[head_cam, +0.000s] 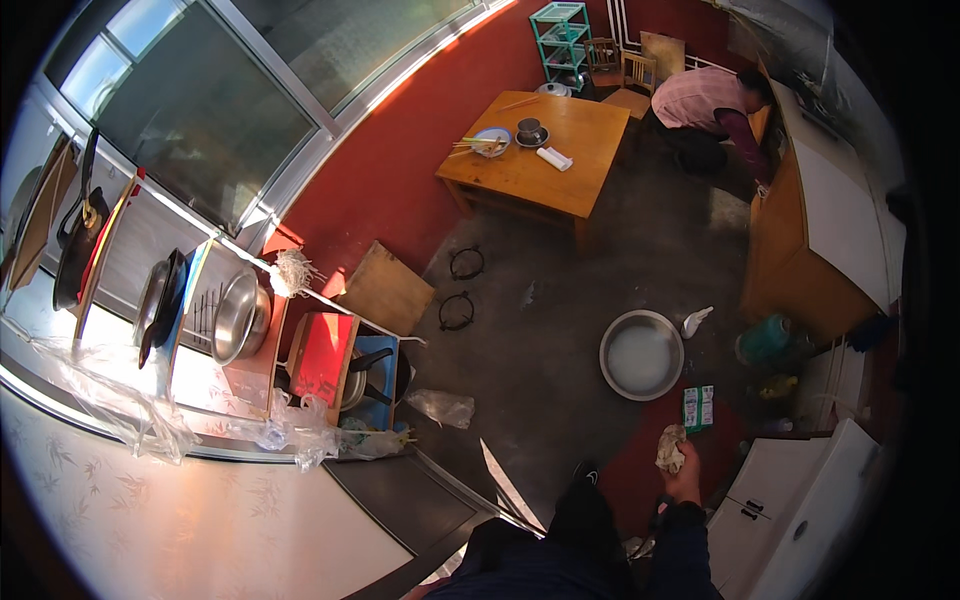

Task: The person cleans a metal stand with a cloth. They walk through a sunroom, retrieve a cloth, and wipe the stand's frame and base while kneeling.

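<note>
My right hand [682,474] grips a crumpled, pale, stained cloth [671,448] low in front of me. Just beyond the cloth is a green-and-white printed packet [698,409] on the floor. Farther out sits a round metal basin [641,355] with cloudy, whitish liquid in it. Beside the basin's right rim lies a white bottle [697,322]. My left hand is out of view.
A shelf unit with pans and a steel bowl [238,315] runs along the left. A wooden table [577,187] bears dishes. At the back right, a person [701,112] crouches by a wooden cabinet [784,262]. White cupboards [772,472] stand at my right.
</note>
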The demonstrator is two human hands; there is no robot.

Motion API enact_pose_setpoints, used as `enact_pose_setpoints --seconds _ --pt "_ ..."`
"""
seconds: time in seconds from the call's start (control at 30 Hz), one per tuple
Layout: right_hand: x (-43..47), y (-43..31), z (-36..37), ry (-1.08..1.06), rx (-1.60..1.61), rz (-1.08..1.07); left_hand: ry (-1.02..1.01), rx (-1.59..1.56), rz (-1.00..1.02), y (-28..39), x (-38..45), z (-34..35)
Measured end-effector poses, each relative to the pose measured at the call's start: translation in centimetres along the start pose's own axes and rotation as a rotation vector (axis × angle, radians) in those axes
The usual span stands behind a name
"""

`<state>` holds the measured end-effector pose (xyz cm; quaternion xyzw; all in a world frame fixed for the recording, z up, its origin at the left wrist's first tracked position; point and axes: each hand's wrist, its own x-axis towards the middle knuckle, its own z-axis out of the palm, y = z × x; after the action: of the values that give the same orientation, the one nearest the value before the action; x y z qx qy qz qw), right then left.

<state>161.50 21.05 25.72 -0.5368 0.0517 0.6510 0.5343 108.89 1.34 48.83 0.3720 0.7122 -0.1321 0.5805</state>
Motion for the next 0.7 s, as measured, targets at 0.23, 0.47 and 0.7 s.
enact_pose_setpoints --seconds 0.23,0.47,0.7 --pt "-1.3 -3.8 -2.6 0.046 -0.152 -0.291 -0.051 0.262 0.140 9.2 8.4 -5.7" --pt "-1.6 -2.5 -2.0 0.316 0.072 -0.128 -0.061 0.499 0.632 19.2 18.9 -13.2" --pt "4.1 0.3 4.1 0.442 0.103 -0.157 -0.148 0.816 0.643 28.0 28.2 -18.7"
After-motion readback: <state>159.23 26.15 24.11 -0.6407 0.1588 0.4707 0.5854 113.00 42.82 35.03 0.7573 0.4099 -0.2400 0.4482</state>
